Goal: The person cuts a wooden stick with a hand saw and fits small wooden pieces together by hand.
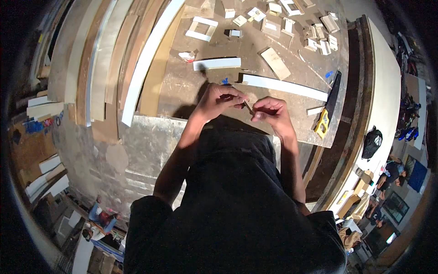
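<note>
My left hand (220, 101) is closed in a pinch on the upper end of a small thin brownish strip (248, 108), whose exact kind I cannot make out. At the strip's lower end, the fingertips of my right hand (272, 113) are pinched together. Both hands are above the near edge of the wooden worktable (178, 93), just in front of my body. Beyond them lie a long white-faced board (285, 86) and a shorter white strip (217, 64). To the right, a handsaw with a yellow handle (323, 123) rests on the table.
Long boards (98, 64) are stacked at the left. Small wooden blocks (321, 36), a square frame (201, 28) and a plain wood piece (275, 63) lie toward the back. A black bag (372, 143) is on the pale surface at right. Other people are in the background.
</note>
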Tool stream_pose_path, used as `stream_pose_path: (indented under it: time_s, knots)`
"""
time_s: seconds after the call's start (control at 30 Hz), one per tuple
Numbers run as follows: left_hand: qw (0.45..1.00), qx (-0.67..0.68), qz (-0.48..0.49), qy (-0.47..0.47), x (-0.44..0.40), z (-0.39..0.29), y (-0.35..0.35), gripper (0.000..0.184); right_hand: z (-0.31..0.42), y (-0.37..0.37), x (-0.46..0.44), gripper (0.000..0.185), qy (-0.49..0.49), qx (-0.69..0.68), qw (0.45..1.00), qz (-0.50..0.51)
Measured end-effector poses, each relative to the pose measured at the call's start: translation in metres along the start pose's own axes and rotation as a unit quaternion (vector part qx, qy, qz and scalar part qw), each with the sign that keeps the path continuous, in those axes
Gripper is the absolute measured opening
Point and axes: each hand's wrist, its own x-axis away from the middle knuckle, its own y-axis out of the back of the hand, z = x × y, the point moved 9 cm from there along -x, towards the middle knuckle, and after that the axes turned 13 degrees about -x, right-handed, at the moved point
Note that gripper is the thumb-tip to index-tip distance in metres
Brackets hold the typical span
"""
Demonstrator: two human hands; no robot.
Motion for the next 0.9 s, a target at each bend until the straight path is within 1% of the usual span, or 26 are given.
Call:
stream_pose_path:
  time_s: [0.03,0.17,0.23,0.27,0.3,0.33,0.37,0.43,0.47,0.5,0.53,0.57,0.6,0.67,0.8,0.87,0.9]
  knots:
    - [1.0,0.017,0.014,0.022,-0.002,0.008,-0.002,0.016,-0.003,-0.001,-0.001,0.027,-0.004,-0.007,1.0,-0.006]
    - [0.999,0.02,0.017,0.035,-0.004,0.021,-0.008,0.021,-0.002,-0.004,-0.001,0.032,-0.009,0.001,1.0,-0.005]
    - [0.988,0.122,0.028,0.093,-0.003,0.031,-0.015,0.032,-0.005,-0.004,-0.002,0.034,-0.018,0.013,1.0,0.003]
    - [0.988,0.122,0.027,0.093,-0.002,0.031,-0.015,0.032,-0.007,-0.003,-0.003,0.036,-0.026,0.024,0.999,0.01]
    - [0.981,0.141,0.034,0.126,0.0,0.036,-0.017,0.042,-0.01,0.0,-0.004,0.036,-0.027,0.024,0.999,0.01]
    - [0.973,0.16,0.04,0.159,0.004,0.041,-0.019,0.051,-0.011,-0.002,-0.005,0.039,-0.015,0.043,0.998,0.034]
    - [0.973,0.161,0.038,0.161,0.005,0.043,-0.019,0.051,-0.013,-0.004,-0.005,0.041,-0.003,0.062,0.996,0.059]
    - [0.946,0.262,0.066,0.18,0.004,0.052,-0.026,0.056,-0.007,-0.014,-0.007,0.041,-0.005,0.067,0.996,0.063]
    - [0.946,0.262,0.066,0.179,0.003,0.056,-0.025,0.056,-0.002,-0.018,-0.008,0.04,-0.005,0.075,0.995,0.068]
    - [0.933,0.29,0.088,0.196,0.005,0.059,-0.03,0.059,0.001,-0.02,-0.007,0.04,-0.005,0.075,0.995,0.068]
    - [0.917,0.319,0.11,0.212,0.008,0.061,-0.035,0.062,0.0,-0.019,-0.006,0.035,-0.029,0.101,0.992,0.067]
    - [0.917,0.319,0.109,0.212,0.009,0.064,-0.036,0.062,-0.003,-0.019,-0.005,0.029,-0.052,0.127,0.988,0.065]
    - [0.913,0.327,0.11,0.217,0.01,0.056,-0.039,0.061,-0.002,-0.02,-0.006,0.029,-0.052,0.128,0.988,0.066]
    - [0.909,0.335,0.109,0.222,0.012,0.054,-0.04,0.061,0.006,-0.028,-0.005,0.046,-0.002,0.18,0.978,0.102]
    - [0.92,0.305,0.088,0.23,0.012,0.066,-0.035,0.062,0.001,-0.023,-0.007,0.047,0.016,0.201,0.974,0.1]
    - [0.926,0.292,0.072,0.227,0.013,0.065,-0.034,0.061,0.003,-0.021,-0.008,0.048,0.073,0.224,0.966,0.105]
    - [0.934,0.271,0.047,0.229,0.013,0.062,-0.029,0.057,0.003,-0.022,-0.008,0.048,0.072,0.223,0.966,0.106]
